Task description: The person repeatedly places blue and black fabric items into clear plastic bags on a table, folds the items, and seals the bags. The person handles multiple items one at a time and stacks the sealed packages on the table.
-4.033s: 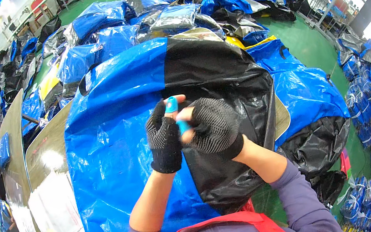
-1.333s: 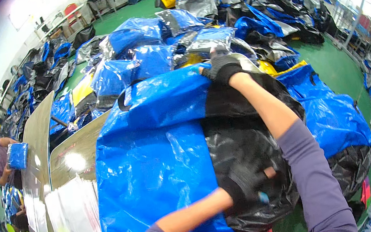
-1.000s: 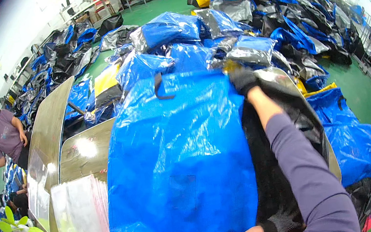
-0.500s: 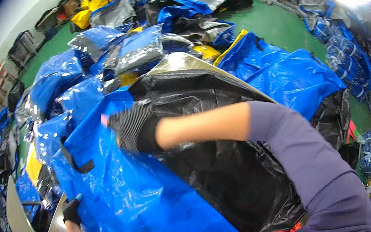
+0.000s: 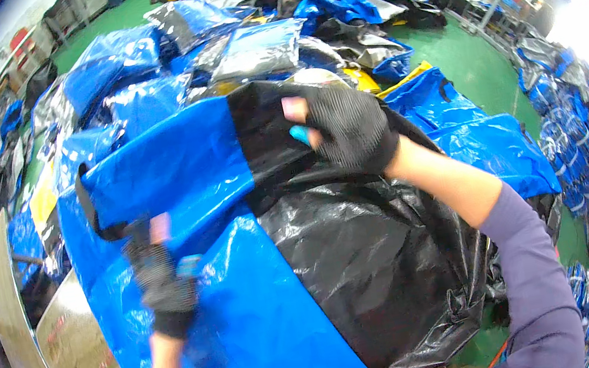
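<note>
In front of me lies a large bag of shiny woven plastic [image 5: 247, 318], blue on the left and black on the right. Its far part is folded over into a broad band, and a black strap handle [image 5: 88, 208] stands up at the left. My left hand [image 5: 161, 278], in a dark striped glove with bare fingertips, is over the blue side near the strap, thumb apart from the fingers. On the black part of the folded band is my right hand [image 5: 348, 127], similarly gloved, fingers and thumb stretched leftward. Both hands are slightly blurred, and neither visibly grips the plastic.
Clear-wrapped blue packs [image 5: 139, 105] are heaped beyond the bag. Another blue bag [image 5: 493, 149] lies at the right. Thin boards [image 5: 71, 326] stand at the left. Bundled blue goods [image 5: 572, 151] line the right side, beside green floor [image 5: 464, 51].
My right hand has moved right, from the blue side to the black. My left hand has come inward from the left edge. The bag's far part now lies as a flatter folded band.
</note>
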Demonstrator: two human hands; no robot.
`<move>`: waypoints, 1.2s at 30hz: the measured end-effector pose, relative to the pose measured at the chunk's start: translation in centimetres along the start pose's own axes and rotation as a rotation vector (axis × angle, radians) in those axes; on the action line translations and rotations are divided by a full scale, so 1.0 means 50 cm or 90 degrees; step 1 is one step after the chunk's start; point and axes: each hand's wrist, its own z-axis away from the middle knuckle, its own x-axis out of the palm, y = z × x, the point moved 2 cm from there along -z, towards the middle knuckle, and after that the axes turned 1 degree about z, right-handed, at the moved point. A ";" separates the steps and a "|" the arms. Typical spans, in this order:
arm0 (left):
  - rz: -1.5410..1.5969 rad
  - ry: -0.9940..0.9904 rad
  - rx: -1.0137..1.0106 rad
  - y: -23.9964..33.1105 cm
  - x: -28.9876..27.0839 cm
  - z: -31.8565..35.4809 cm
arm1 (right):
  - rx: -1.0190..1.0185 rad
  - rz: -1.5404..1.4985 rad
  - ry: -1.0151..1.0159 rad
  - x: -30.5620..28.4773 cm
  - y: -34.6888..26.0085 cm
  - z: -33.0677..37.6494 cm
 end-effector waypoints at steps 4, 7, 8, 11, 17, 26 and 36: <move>0.130 -0.299 0.262 0.235 0.083 -0.029 | 0.271 0.066 -0.195 0.030 0.067 -0.191; 0.184 -0.233 0.417 0.295 0.107 -0.050 | 0.220 0.158 -0.054 0.016 0.021 -0.241; 0.200 -0.173 0.430 0.311 0.109 -0.054 | 0.145 0.091 0.014 0.001 -0.019 -0.229; 0.162 -0.130 0.427 0.319 0.082 -0.065 | -0.182 -0.184 -0.094 -0.061 -0.138 -0.085; 0.091 -0.147 0.280 0.124 -0.101 0.017 | -0.240 -0.054 -0.358 -0.041 -0.177 0.242; -0.023 -0.093 0.082 0.030 -0.456 0.015 | -0.107 0.026 -0.617 0.008 -0.282 0.175; -0.236 -0.284 -0.062 -0.109 -0.127 0.244 | 0.063 0.046 -0.204 -0.068 -0.187 0.255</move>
